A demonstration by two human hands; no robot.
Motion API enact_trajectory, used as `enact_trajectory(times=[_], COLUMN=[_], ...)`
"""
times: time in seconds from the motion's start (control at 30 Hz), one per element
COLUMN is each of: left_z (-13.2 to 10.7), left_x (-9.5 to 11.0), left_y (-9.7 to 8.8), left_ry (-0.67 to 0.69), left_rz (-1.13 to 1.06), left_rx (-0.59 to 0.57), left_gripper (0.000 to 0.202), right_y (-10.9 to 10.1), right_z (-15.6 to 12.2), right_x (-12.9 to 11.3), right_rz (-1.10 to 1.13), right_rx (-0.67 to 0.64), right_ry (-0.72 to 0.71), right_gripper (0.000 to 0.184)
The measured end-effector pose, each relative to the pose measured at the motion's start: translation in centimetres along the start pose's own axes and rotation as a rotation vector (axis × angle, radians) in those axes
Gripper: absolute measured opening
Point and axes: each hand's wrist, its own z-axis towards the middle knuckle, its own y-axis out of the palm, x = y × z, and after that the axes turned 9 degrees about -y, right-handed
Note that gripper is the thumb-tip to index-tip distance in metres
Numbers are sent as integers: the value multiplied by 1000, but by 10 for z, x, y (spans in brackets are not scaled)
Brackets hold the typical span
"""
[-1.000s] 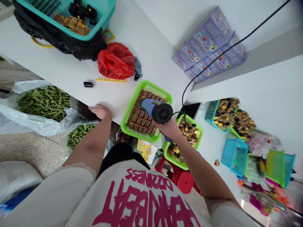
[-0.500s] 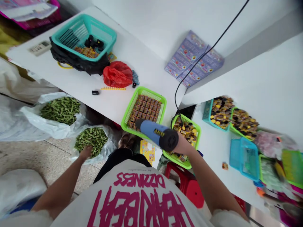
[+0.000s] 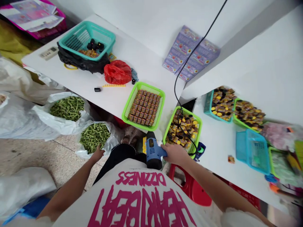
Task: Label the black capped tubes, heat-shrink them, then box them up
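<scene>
My right hand (image 3: 174,153) grips the handle of a blue heat gun (image 3: 151,150), held low in front of my body below the table edge, with its black cord (image 3: 189,60) running up over the table. My left hand (image 3: 97,154) hangs down at my left side beside a plastic bag of green pods (image 3: 94,136); its fingers look loosely spread and hold nothing. A green basket of small packed items in rows (image 3: 144,105) sits on the white table (image 3: 71,82) just ahead. A second green basket of loose items (image 3: 183,130) stands to its right.
A teal basket (image 3: 87,37) on a black bag, a red plastic bag (image 3: 117,72), a small black cap (image 3: 97,89) and purple boxes (image 3: 190,53) lie on the table. More baskets (image 3: 252,151) crowd the right table. Another bag of pods (image 3: 67,108) and a red stool (image 3: 191,186) stand on the floor.
My right hand brought the heat gun down from over the green basket to below the table edge. My left hand left the table edge and dropped beside the bag of pods.
</scene>
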Motion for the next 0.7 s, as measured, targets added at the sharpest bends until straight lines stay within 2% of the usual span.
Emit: enact_trajectory(times=[0.13,0.27,0.4,0.53,0.7], left_z=[12,13,11,9,19], left_x=[16,17,2,-22,-48], left_y=[0,4,0,-17,-38], left_ry=[72,105,99,54,-43], left_rz=[30,77,99,104,119], left_rx=[-52,-115,-171,-184,-153], left_gripper=[33,33,34,35,36], right_y=[37,69,93,108,119], right_z=[9,20,29,37,53], right_x=[-15,-33,-56,-74,-91], right_rz=[-58,-86,-99,-101,-88], right_rx=[32,70,102,131,169], right_ry=[67,127,202,276,353], right_gripper=[54,53,54,54,55])
